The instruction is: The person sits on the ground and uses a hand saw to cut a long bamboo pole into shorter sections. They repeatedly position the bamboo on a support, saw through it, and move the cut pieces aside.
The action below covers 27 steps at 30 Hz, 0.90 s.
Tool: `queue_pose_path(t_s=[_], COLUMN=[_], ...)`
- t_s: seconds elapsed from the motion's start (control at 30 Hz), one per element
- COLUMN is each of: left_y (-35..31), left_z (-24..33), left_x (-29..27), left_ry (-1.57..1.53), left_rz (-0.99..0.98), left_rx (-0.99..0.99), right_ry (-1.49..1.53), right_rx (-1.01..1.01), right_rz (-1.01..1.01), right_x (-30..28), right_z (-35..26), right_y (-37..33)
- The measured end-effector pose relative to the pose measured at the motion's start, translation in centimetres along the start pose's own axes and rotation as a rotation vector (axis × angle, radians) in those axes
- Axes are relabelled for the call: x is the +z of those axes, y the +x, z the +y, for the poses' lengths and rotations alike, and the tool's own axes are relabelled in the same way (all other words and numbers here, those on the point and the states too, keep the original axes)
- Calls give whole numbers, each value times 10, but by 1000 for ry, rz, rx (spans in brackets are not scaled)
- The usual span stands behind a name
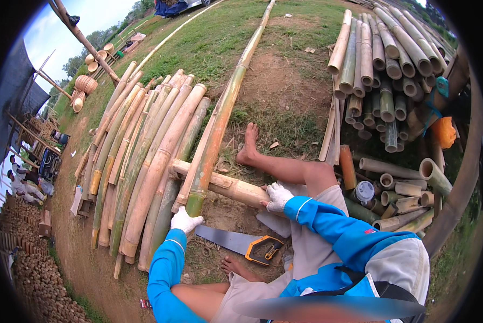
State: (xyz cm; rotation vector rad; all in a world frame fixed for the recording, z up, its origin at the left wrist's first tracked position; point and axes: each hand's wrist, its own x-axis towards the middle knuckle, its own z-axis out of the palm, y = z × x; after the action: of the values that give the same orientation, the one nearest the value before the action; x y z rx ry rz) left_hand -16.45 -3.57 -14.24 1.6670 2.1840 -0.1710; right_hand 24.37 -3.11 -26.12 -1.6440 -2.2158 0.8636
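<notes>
"Blue sleeves come in nearest, beside bare legs. What are the hands on?"

"The gloved left hand touches the lower end of a long bamboo pole; how firmly its fingers close, I cannot tell. The gloved right hand lies at one end of a thick bamboo crosspiece. Its palm side is hidden, so I cannot tell that grip either."

"And the pole?"

"Green and rusty orange, it lies over the crosspiece and runs away across the ground to the top edge."

"What's the surface like?"

"Brown earth, littered with scraps. A handsaw with an orange and black handle lies on it between the feet, its blade tip just beside the left hand."

"Further out?"

"To the left, a row of bamboo poles, side by side. To the right, short bamboo offcuts, then a big stack of bamboo, cut ends facing this way."

"And furthest?"

"Open air: patchy grass, woven baskets, a dark awning and seated people at far left."
</notes>
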Motion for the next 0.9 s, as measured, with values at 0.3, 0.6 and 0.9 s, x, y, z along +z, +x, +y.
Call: queue_pose_path(t_s=[0.3,0.6,0.9], left_y=[-1,-32,-95], left_z=[-4,9,-37], left_x=[3,-11,-5], left_ry=[-76,-35,-73], left_rz=[38,65,61], left_rx=[18,92,130], right_ry=[-30,-69,-46], right_rx=[-11,-16,68], right_rz=[69,118,40], right_x=[0,-9,-14], right_z=[-5,-19,-21], right_y=[-9,-19,-18])
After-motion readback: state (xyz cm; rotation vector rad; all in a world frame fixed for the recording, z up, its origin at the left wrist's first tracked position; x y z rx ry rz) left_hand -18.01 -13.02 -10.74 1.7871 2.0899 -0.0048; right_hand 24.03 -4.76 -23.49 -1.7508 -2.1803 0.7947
